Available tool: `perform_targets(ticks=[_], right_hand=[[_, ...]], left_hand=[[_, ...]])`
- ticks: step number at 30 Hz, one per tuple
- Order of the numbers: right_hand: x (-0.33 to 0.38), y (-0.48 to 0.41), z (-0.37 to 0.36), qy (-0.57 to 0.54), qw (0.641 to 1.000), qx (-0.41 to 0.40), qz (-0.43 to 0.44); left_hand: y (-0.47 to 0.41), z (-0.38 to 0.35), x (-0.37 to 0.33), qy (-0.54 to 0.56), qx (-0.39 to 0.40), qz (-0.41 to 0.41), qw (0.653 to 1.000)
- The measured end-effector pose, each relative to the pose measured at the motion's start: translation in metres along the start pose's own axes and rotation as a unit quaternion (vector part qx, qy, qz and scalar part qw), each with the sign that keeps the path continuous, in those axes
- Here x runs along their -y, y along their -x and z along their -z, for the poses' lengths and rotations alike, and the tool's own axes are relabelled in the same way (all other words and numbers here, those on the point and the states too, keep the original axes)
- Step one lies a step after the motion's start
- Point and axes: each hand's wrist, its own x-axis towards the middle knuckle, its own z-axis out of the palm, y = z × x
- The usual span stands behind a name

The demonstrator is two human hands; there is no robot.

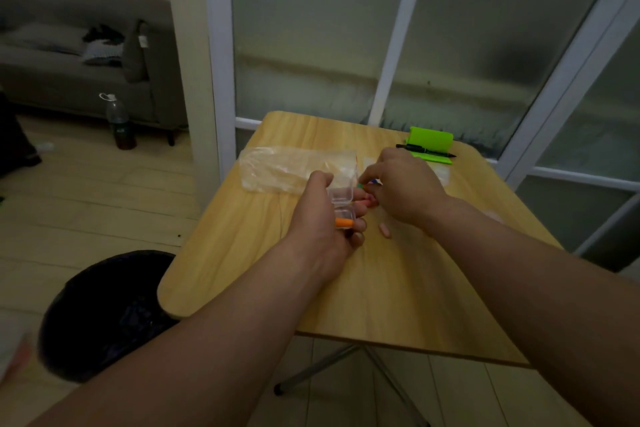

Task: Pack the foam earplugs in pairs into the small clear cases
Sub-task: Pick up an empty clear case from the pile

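- Boxy clear case (pixel 341 198), lid open, was gripped in the curled left hand (pixel 320 218) over the woodgrain table (pixel 398 288).
- A stubby orange plug (pixel 344 222) was seen inside.
- The right hand (pixel 403 189) was bent over loose plugs (pixel 360 186); grip couldn't be told.

Dim indoor view through a wide-angle lens, soft and low in contrast.

The table (pixel 381 288) is the brightest surface, with only faint, soft-edged shadow beneath the fingers (pixel 360 225). The frosted glass (pixel 311 28) beyond the fingers gives a dull grey light with no glare. The bin (pixel 104 315), left of the fingers and nearer the camera, is almost black, its detail lost. The door frames (pixel 218 45) lean and bow toward the edges. The bottom-left corner is smeared with blur.
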Motion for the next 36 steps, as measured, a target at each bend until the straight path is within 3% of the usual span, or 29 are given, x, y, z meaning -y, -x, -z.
perform_targets(ticks=[9,16,23,27,32,36], right_hand=[[0.000,0.002,-0.005,0.001,1.000,-0.017,-0.014],[-0.008,0.014,-0.003,-0.098,0.990,-0.068,-0.071],[-0.017,0.053,0.014,-0.199,0.962,-0.116,-0.147],[-0.007,0.086,0.037,-0.298,0.925,-0.131,-0.195],[0.019,0.112,0.062,-0.394,0.888,-0.142,-0.190],[0.040,0.123,0.061,-0.401,0.898,-0.103,-0.148]], left_hand=[[0.001,-0.003,0.000,0.008,-0.004,0.003,1.000],[0.000,-0.002,0.001,-0.010,-0.015,0.002,1.000],[0.000,-0.004,0.002,-0.017,-0.004,0.015,1.000],[0.004,-0.007,0.004,-0.032,0.021,0.022,0.999],[0.009,-0.012,0.013,-0.050,0.062,0.033,0.996],[0.009,-0.015,0.021,-0.057,0.104,0.032,0.992]])
